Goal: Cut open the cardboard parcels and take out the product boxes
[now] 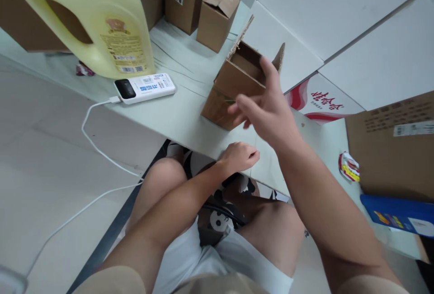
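Note:
A small open cardboard box point(222, 106) stands upright near the table's front edge, its top flaps raised. My right hand point(267, 111) hovers in front of the box's right side, thumb and index finger stretched apart, nothing visible in its grasp. Whether a fingertip touches the cardboard I cannot tell. My left hand point(239, 156) rests at the table edge just below the box, fingers curled into a loose fist, with no object showing in it.
On the left stand a large yellow jug point(125, 36) and a white power bank point(149, 88) with a white cable point(88, 126) hanging off the edge. Closed small cartons point(217, 18) sit behind. To the right are a large carton point(393, 149), a small red-and-white packet point(349, 166) and a blue package point(396, 212).

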